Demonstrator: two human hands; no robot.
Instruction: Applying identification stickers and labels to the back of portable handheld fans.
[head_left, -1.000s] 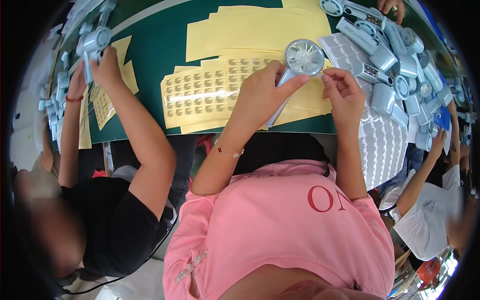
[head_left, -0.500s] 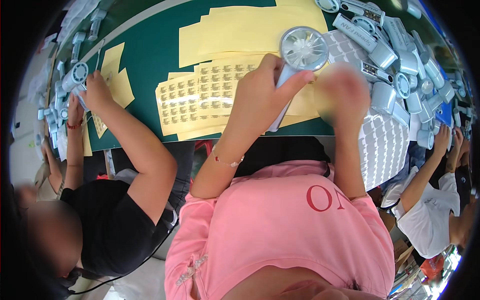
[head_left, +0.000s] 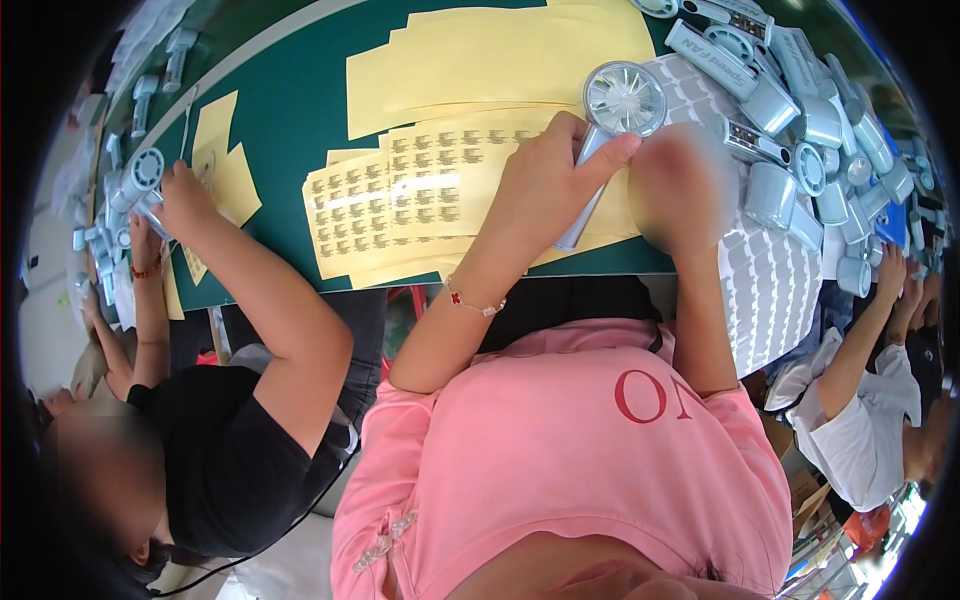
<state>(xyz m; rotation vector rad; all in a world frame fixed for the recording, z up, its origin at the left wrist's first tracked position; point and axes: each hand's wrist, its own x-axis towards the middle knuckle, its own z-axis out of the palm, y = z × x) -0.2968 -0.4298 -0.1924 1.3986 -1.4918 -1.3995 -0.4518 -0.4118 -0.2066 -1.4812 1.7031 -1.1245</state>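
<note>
In my left hand [head_left: 555, 180] I grip a small handheld fan [head_left: 590, 190] by its pale handle, thumb lying along the front. The fan's round clear head, with blades showing inside, points away from me and tilts right. Just right of it is my right hand [head_left: 685, 190]; a blur covers its fingers, so whether it touches or holds anything is hidden. Beneath my left hand and beside it lie yellow label sheets [head_left: 345, 215] with rows of small printed stickers. Plain yellow sheets [head_left: 470, 65] are spread farther back.
Several pale blue fans [head_left: 770, 195] are heaped at the right on grey-white patterned sheeting [head_left: 770, 300]. At the left, a co-worker in black [head_left: 230, 455] handles another fan [head_left: 140, 175] over the green table [head_left: 280, 150]. More people sit at the far right.
My left hand has moved slightly right with the fan, whose head sits a little lower and nearer my right hand. The co-worker's hands at the left have shifted slightly.
</note>
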